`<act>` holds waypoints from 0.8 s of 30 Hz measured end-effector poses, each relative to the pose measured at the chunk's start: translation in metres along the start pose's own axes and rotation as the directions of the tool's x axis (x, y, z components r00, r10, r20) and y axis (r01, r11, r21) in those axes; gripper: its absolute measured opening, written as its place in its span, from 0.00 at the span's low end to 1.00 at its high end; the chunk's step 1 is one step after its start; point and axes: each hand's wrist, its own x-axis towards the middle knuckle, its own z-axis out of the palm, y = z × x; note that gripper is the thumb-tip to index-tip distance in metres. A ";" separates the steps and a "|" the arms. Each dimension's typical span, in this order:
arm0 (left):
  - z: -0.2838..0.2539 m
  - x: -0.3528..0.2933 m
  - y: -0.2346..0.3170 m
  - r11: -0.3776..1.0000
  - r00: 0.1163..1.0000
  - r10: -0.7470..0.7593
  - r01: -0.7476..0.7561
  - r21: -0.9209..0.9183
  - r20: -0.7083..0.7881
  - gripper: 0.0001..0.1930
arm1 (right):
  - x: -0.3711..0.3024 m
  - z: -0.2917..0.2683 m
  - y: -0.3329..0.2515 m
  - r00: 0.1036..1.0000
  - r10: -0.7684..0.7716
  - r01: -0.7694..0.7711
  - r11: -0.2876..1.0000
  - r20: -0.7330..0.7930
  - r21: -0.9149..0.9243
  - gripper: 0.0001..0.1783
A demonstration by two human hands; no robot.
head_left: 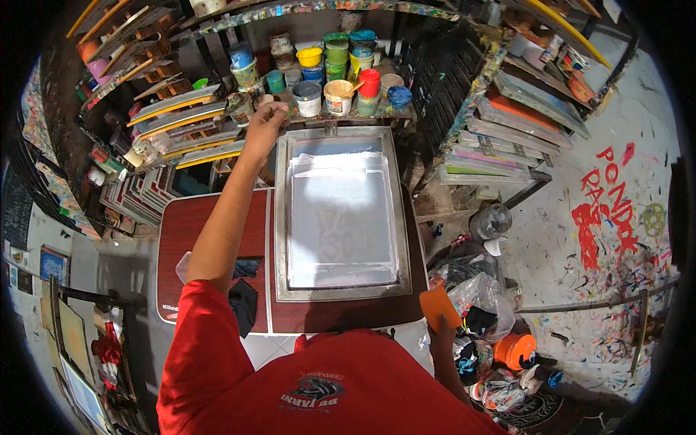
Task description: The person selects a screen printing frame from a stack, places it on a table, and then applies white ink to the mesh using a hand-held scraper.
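Note:
My left arm reaches forward over the table's left side. At its end my left hand [267,125] is closed, its fingers curled together beside the paint pots; whatever it may hold cannot be made out. My right hand [441,336], low at the table's right corner, grips a flat orange scraper card [439,309]. Between my arms lies a metal-framed printing screen [400,217], its pale mesh smeared with white near the far end and along the sides. A grey-topped pot [308,107] and a tub of cream paint [338,106] with a stick stand beyond the screen.
The dark red table [217,217] carries a black cloth [243,304] at left. Framed screens [507,138] fill a rack at right; more racks stand at left. Plastic bags [482,297] and an orange bucket [513,351] crowd the floor at right.

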 end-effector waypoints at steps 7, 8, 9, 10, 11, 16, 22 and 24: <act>-0.032 0.071 -0.010 0.992 0.994 0.086 -0.092 0.087 0.067 0.09 | 0.004 0.031 0.010 0.945 0.327 -0.282 0.798 0.010 0.532 0.22; -0.032 0.080 -0.008 0.988 0.992 0.099 -0.107 0.113 0.080 0.09 | 0.005 0.037 0.005 0.936 0.350 -0.289 0.802 -0.020 0.523 0.21; -0.026 0.088 -0.001 0.988 0.993 0.074 -0.086 0.127 0.093 0.09 | 0.004 0.043 0.000 0.927 0.371 -0.290 0.806 -0.058 0.516 0.21; -0.027 0.100 0.000 0.977 0.987 0.114 -0.132 0.168 0.113 0.10 | 0.009 0.051 -0.005 0.921 0.380 -0.287 0.808 -0.084 0.514 0.21; -0.028 0.114 -0.004 0.962 0.979 0.151 -0.177 0.208 0.135 0.10 | 0.011 0.055 -0.008 0.922 0.378 -0.293 0.823 -0.084 0.486 0.20; 0.019 0.180 0.031 0.887 0.912 0.401 -0.409 0.214 0.084 0.14 | 0.032 0.061 -0.012 0.972 0.215 -0.166 0.914 -0.093 0.370 0.24; 0.087 0.271 0.094 0.628 0.718 0.696 -0.608 0.485 0.000 0.24 | 0.074 0.058 -0.015 0.939 0.288 -0.210 0.914 -0.189 0.348 0.24; 0.098 0.312 0.113 0.603 0.680 0.729 -0.588 0.539 -0.074 0.26 | 0.091 0.059 -0.020 0.933 0.302 -0.225 0.914 -0.195 0.337 0.24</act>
